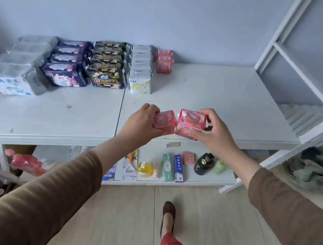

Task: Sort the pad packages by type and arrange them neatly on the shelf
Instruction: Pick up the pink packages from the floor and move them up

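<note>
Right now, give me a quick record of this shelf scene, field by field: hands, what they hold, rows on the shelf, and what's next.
left hand: grips one pink package
right hand: grips pink packages, seemingly two stacked
top shelf: rows by type, left to right: grey row, purple row, black row, white row, pink row
likely next: held packages probably join the pink row

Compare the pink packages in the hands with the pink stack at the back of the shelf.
The held pink packages are above the shelf's front edge, gripped by the left hand and right hand; the pink stack rests by the wall. The held ones sit side by side; the stack is piled up. Both share pink wrapping.
</note>
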